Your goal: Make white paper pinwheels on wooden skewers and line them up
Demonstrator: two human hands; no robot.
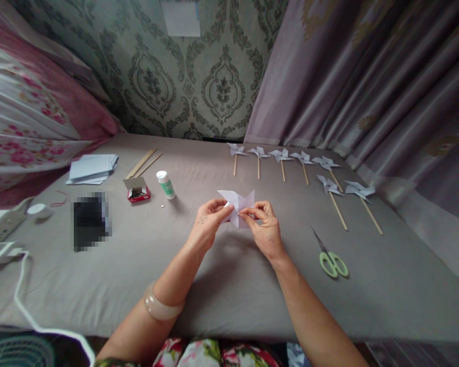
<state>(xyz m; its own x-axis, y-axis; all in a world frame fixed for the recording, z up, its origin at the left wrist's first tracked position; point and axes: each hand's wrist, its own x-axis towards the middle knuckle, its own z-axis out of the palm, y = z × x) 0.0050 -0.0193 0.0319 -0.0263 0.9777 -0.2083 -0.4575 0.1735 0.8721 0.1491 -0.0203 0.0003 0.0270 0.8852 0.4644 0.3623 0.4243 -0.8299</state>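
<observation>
Between my two hands, above the middle of the table, is a white paper pinwheel (235, 199) with its blades folded in and no stick showing. My left hand (213, 216) pinches its left side, thumb near the centre. From the right, my right hand (263, 224) has thumb and finger closed at the pinwheel's centre; whether a small pin is between them is too small to tell. A green and white glue stick (166, 185) stands beyond my left hand. Green-handled scissors (329, 257) lie to the right of my right hand.
Several finished pinwheels on sticks (283, 158) lie at the back right. Toward the left are a paper stack (92, 168), wooden sticks (143, 162), an open small red box (138, 192), a blurred dark object (90, 221), a white cap (39, 211) and a power strip (3, 224) with a cable.
</observation>
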